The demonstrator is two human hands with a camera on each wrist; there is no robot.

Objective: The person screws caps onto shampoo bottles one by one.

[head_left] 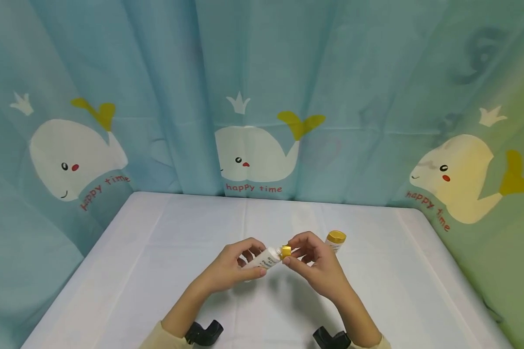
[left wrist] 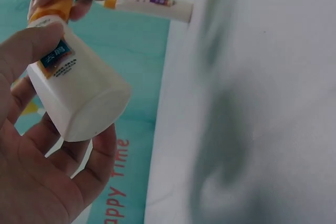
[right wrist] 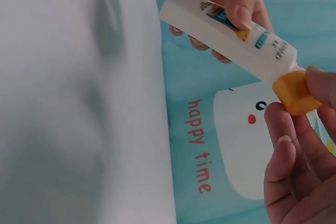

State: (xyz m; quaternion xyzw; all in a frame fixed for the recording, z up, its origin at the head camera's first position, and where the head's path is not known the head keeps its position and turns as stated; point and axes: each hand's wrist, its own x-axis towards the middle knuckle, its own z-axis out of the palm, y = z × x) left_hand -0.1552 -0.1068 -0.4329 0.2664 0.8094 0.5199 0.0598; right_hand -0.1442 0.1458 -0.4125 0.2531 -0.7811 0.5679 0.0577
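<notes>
A white bottle (head_left: pixel 264 259) with printed label lies tilted in my left hand (head_left: pixel 232 267), thumb on the label side and fingers beneath. Its yellow cap (head_left: pixel 286 251) is pinched between thumb and fingers of my right hand (head_left: pixel 316 265). In the right wrist view the cap (right wrist: pixel 295 93) sits at a slant on the bottle's neck, with a bit of the neck showing; whether it is still threaded I cannot tell. The left wrist view shows the bottle's flat base (left wrist: pixel 100 111) toward the camera. Behind my right hand stands a second white bottle with a gold cap (head_left: pixel 336 236), partly hidden.
Under both hands is a table with a white cover (head_left: pixel 179 228). A blue-green curtain (head_left: pixel 262 58) with whale prints hangs behind it and along the sides. Black wrist mounts (head_left: pixel 205 333) sit on both forearms.
</notes>
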